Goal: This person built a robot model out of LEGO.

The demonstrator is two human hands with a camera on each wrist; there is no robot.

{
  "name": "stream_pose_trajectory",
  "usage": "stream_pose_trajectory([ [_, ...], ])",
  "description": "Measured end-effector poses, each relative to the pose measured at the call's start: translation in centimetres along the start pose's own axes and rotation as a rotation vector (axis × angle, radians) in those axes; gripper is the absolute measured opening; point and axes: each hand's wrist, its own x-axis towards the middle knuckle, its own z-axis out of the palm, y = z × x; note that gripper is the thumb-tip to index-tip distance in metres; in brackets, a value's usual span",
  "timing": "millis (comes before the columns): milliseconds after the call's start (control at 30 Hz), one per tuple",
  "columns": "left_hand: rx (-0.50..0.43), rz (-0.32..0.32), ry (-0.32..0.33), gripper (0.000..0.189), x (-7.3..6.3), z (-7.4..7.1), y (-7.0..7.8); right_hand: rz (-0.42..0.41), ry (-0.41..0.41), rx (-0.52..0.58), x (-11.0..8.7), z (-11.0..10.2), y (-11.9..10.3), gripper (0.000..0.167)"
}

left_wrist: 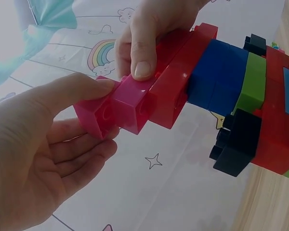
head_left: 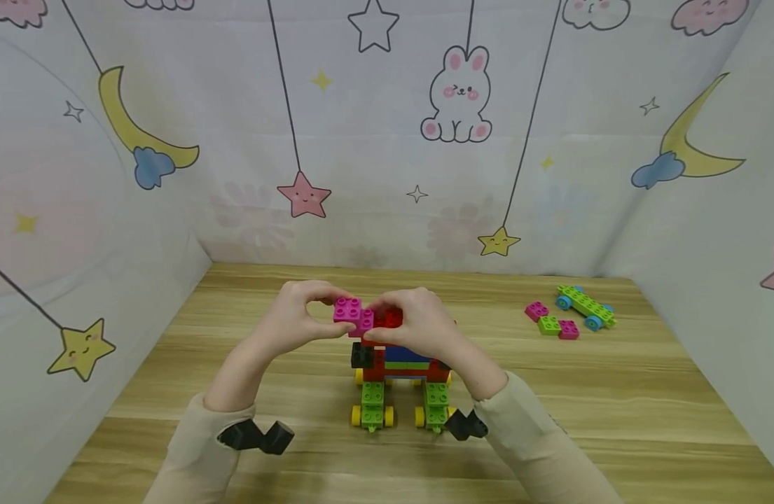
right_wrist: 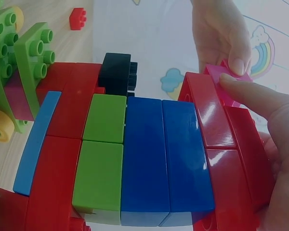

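My left hand (head_left: 292,318) pinches an outer pink toy brick (left_wrist: 94,115), thumb on one side and fingers on the other. Overlapping it is an inner pink brick (left_wrist: 130,108), set at the end of a row of red bricks (right_wrist: 221,144) on top of a built model. The right hand (head_left: 418,318) grips that inner brick, its thumb along the brick's edge. Below the red row come blue bricks (right_wrist: 144,154), then green bricks (right_wrist: 98,168). Black bricks (left_wrist: 241,142) stick out from the sides. Green wheeled bases (head_left: 372,399) with yellow wheels carry the model on the table.
On the wooden table (head_left: 613,392) at the right lie a green wheeled base (head_left: 585,306) with blue wheels, a green brick (head_left: 549,325) and two loose pink bricks (head_left: 569,330). A patterned cloth (head_left: 374,140) hangs behind and along both sides.
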Motion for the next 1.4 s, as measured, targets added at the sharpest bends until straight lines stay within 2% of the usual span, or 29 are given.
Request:
stream_pose_trajectory([
  [567, -0.029, -0.042, -0.051, 0.027, 0.7, -0.2, 0.4, -0.003, -0.002, 0.001, -0.1, -0.1, 0.2, 0.034],
  [867, 0.051, -0.044, -0.042, 0.031, 0.4, 0.1, 0.8, -0.002, -0.019, 0.014, 0.0, -0.2, 0.2, 0.035],
  [967, 0.042, -0.046, -0.035, 0.031, 0.2, 0.3, 0.7, -0.005, -0.014, 0.008, 0.1, -0.1, 0.2, 0.035],
  [1200, -0.009, -0.004, -0.049, 0.035, 0.2, 0.8, 0.1, -0.006, -0.011, 0.015, 0.0, -0.1, 0.3, 0.035],
  [1400, -0.068, -0.023, -0.041, 0.035, 0.3, 1.1, -0.3, -0.01, -0.016, 0.009, 0.0, -0.1, 0.2, 0.035],
])
